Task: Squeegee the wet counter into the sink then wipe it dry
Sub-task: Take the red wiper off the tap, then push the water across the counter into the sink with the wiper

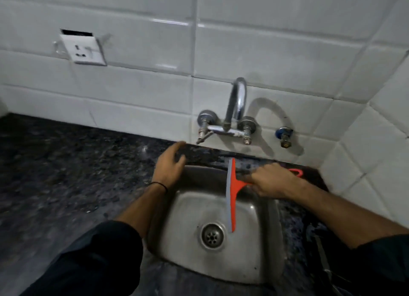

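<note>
One sink [261, 247], basin bare; one squeegee [231, 198] over it, gripped by right hand [271, 181]; left hand [170, 166] flat, ungripping, on counter [66, 163].

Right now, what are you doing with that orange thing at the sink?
A person is clearing water off a dark stone counter. Their right hand grips the handle of an orange squeegee, whose grey-edged blade hangs out over the steel sink, above the drain. The left hand rests flat on the counter at the sink's back left corner, holding nothing. The tap on the tiled wall is not running. No drying cloth is clearly visible.
</note>
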